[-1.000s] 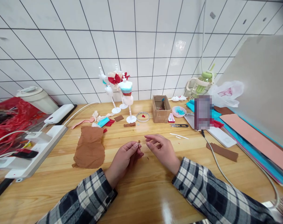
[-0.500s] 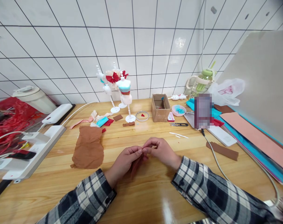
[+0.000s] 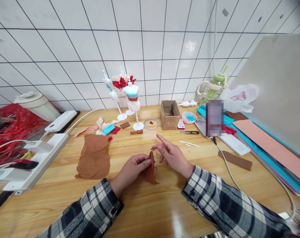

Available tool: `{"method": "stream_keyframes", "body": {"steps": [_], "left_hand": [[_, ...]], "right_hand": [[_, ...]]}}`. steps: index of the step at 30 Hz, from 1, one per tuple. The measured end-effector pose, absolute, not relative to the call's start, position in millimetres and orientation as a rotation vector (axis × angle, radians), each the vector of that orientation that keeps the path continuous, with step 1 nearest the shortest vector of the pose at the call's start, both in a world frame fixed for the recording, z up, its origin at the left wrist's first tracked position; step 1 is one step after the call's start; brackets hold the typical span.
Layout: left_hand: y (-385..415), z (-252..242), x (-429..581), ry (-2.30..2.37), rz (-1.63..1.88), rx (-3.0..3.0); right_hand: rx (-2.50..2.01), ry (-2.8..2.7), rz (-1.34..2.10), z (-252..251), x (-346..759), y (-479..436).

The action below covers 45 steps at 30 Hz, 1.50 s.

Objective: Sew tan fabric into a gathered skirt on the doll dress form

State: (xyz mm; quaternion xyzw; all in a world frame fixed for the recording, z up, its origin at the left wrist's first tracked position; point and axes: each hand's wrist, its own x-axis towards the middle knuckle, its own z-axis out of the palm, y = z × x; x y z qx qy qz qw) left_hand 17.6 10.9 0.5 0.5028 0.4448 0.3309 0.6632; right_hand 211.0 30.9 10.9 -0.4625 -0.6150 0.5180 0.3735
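Note:
My left hand [image 3: 133, 167] pinches the middle of a small brown fabric piece [image 3: 151, 170] that hangs gathered between my two hands above the wooden table [image 3: 145, 211]. My right hand [image 3: 171, 155] pinches the top tip of the same piece with thumb and middle finger, while its index finger sticks out. A larger flat brown fabric sheet [image 3: 94, 157] lies on the table to the left of my left hand.
Small white mannequin stands [image 3: 133, 102] with red and blue trims stand at the back, with fabric scraps [image 3: 107, 128], a glass dish [image 3: 150, 123], a cardboard box [image 3: 170, 114], scissors [image 3: 189, 132] and a pink bowl [image 3: 189, 117]. A power strip [image 3: 38, 155] and cables lie left; coloured sheets [image 3: 268, 145] lie right.
My hands first closed together over the small brown piece. Now the right hand has lifted its tip, so the fabric hangs stretched out and visible between the hands.

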Motion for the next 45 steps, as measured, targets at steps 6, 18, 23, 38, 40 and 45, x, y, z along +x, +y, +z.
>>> {"method": "stream_keyframes", "body": {"steps": [6,18,23,38,40,45], "left_hand": [[8,4,24,1.047,0.827,1.258],[10,-3,19,1.031,0.912,0.963],[8,2,18,0.98,0.867,0.958],[15,7,14,0.98,1.002,1.068],[15,6,15,1.004,0.979,1.117],[16,4,14,1.007,0.914,1.116]], "right_hand": [[-1.244,-1.634,1.251,11,202,26],[-1.122,-1.364,1.78,9,213,33],[-1.114,-1.254,1.772,8,211,33],[-1.08,-1.039,1.891,14,208,28],[-1.115,-1.118,1.796,11,204,27],[-1.043,-1.1,1.76,4,205,30]]}}
